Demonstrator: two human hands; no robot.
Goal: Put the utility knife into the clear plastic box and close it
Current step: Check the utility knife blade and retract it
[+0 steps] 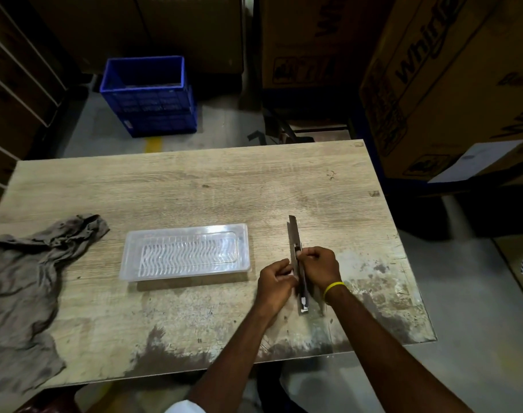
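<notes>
Both hands (299, 275) gripping slim metal utility knife (294, 242)

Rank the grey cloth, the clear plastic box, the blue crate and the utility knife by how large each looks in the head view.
1. Grey cloth, partly cut off by the picture's edge.
2. Clear plastic box and blue crate: they look alike, and the crate stands farther away on the floor, so no ranking between them.
3. Utility knife, partly covered by both hands.
</notes>
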